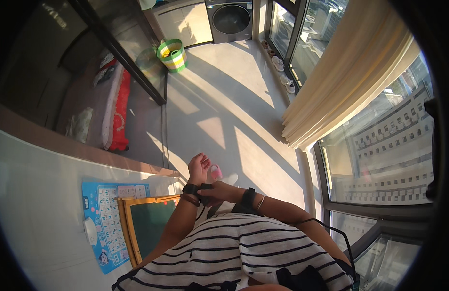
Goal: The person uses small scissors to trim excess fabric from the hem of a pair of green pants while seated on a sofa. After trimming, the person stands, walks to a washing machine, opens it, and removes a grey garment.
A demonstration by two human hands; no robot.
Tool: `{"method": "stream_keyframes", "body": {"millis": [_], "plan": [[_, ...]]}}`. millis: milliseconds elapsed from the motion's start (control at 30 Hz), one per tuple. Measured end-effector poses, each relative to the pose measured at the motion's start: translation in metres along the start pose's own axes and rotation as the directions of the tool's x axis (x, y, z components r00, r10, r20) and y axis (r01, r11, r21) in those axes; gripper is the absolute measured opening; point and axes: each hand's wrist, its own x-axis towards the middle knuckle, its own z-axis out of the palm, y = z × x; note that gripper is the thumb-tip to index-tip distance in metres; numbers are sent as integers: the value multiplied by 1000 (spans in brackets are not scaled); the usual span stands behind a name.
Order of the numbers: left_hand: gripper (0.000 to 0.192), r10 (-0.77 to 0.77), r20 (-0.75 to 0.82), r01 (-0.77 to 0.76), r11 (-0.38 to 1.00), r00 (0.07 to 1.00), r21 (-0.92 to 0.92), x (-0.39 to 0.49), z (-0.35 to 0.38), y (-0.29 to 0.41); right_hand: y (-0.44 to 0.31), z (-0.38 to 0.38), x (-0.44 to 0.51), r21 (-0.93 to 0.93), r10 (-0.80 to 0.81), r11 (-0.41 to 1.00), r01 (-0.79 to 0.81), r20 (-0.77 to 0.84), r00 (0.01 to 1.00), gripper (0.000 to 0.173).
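My left hand [199, 168] is held out palm up, fingers loosely curled, with nothing in it. Around its wrist sit a black strap [190, 189] and, closer to the elbow, a brown bracelet [190, 199]. My right hand [224, 192] reaches across and grips a small black device [206, 192] at the left wrist; its fingers partly hide the device. A thin dark cable hangs below it. On my right wrist are another black strap [248, 196] and a light bangle [260, 202].
A wooden-framed chalkboard [151, 225] and a blue letter poster [111, 222] are at left. Ahead stand a striped basket [172, 56] and a front-loading washing machine [230, 22]. Shoes [287, 83] line the window sill beside a cream curtain [341, 80]. A sliding glass door [119, 51] fronts a bed [113, 109].
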Motion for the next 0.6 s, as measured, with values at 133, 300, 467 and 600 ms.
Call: {"method": "stream_keyframes", "body": {"millis": [133,300,467,600], "plan": [[17,-38,56,37,999,998,17,110,33,33,-63,-81,81,-94,-5,995,16,111,994,55],[20,-38,138,-4,956,990,293,229,110,119,-182,-210,171,232,4,971,59,-263,965,57],[28,-202,364,12,886,909,464,283,237,166,-306,-324,237,327,-53,782,531,-814,579,38],[32,-589,629,387,808,508,444,332,328,188,-378,-422,268,70,-112,714,697,-971,212,33]]}}
